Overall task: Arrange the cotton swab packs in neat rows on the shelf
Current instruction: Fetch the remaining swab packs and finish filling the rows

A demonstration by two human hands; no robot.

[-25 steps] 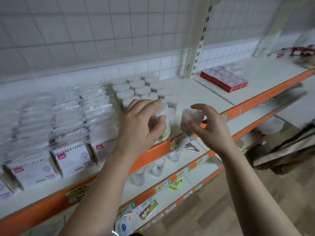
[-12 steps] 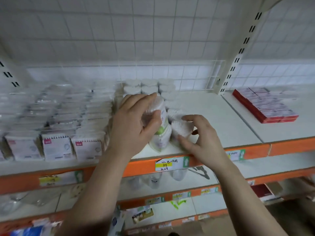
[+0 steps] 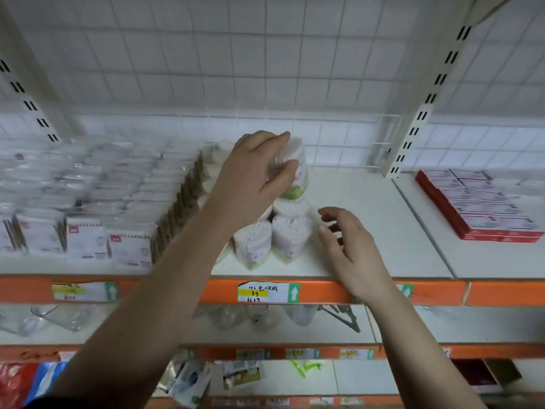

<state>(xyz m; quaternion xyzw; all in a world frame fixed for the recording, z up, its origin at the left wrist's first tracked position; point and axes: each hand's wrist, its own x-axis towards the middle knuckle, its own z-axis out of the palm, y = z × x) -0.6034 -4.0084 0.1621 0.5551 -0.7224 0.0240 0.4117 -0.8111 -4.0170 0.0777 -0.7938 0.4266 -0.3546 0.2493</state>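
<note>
My left hand (image 3: 253, 178) grips a round clear cotton swab pack (image 3: 296, 172) with a green base, held up above the group of round packs on the white shelf (image 3: 368, 231). Two round packs (image 3: 255, 242) (image 3: 290, 236) stand at the shelf front, with more behind them, partly hidden by my left arm. My right hand (image 3: 345, 243) hovers just right of the front packs, fingers loosely spread, holding nothing. Flat bagged swab packs (image 3: 129, 246) stand in rows on the left of the shelf.
Red flat boxes (image 3: 483, 205) lie on the neighbouring shelf at the right. A wire divider (image 3: 380, 143) and slotted upright (image 3: 413, 137) stand at the back right. An orange shelf edge (image 3: 324, 292) carries price labels. Lower shelves hold clear bottles and assorted packets.
My right hand set its pack down at the shelf front and let go, drawing back to the right. My left hand lifted its pack higher and further back.
</note>
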